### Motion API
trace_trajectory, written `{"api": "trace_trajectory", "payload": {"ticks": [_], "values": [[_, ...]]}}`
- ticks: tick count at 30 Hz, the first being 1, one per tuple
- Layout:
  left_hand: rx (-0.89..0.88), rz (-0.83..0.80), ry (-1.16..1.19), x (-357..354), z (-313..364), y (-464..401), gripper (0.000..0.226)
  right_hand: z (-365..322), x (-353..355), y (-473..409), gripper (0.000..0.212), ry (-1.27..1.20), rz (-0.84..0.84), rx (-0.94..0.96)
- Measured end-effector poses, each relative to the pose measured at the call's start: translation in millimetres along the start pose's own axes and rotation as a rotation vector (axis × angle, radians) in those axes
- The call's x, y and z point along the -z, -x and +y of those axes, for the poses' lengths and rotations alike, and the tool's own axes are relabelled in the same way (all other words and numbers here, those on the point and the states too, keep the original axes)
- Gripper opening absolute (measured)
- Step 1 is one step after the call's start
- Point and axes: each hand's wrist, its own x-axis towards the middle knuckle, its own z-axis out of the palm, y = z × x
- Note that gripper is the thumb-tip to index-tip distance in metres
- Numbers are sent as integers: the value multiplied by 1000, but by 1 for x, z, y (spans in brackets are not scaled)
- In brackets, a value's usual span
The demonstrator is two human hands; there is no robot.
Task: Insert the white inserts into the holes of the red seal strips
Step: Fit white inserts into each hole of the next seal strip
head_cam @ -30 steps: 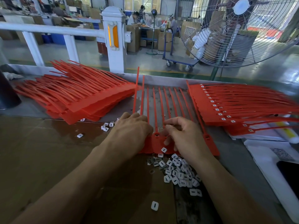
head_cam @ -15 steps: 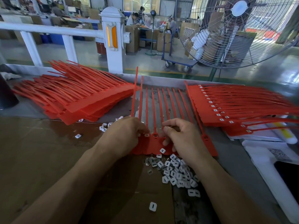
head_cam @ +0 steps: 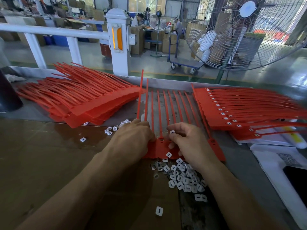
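Observation:
A red seal strip sheet [head_cam: 216,146] lies flat in front of me, its thin tails pointing away. My left hand [head_cam: 132,140] presses on the sheet's left end with curled fingers, covering that part. My right hand [head_cam: 187,143] hovers over the sheet's middle and pinches one white insert [head_cam: 172,132] between thumb and forefinger, just above the row of holes. Another white insert [head_cam: 169,154] lies loose on the red sheet. A heap of white inserts [head_cam: 184,178] sits just below the sheet.
A stack of red sheets without inserts [head_cam: 79,100] lies at the left, and a stack with white inserts fitted [head_cam: 232,110] at the right. Stray inserts [head_cam: 114,128] dot the brown cardboard [head_cam: 41,163]. White papers and a dark phone [head_cam: 295,178] lie at right. A large fan [head_cam: 245,30] stands behind.
My right hand has lifted slightly and now shows a white insert at its fingertips. My left hand has slid a little left along the sheet's end.

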Motion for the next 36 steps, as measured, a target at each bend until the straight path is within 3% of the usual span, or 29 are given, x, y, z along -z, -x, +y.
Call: {"api": "trace_trajectory", "payload": {"ticks": [5, 11, 18, 23, 32, 36], "values": [[39, 69, 88, -7, -1, 1, 40, -2, 0, 3, 25, 2, 6, 35], [61, 352, 420, -17, 1, -5, 23, -5, -3, 2, 23, -32, 13, 129], [158, 315, 744, -17, 9, -4, 13, -6, -3, 3, 25, -35, 62, 253], [225, 258, 915, -12, 11, -3, 20, -6, -7, 4, 29, -31, 46, 283], [251, 204, 969, -7, 7, -5, 26, -2, -7, 0, 19, -53, 22, 281], [300, 284, 760, -9, -1, -5, 19, 1, -7, -3, 16, 98, 52, 271]]}}
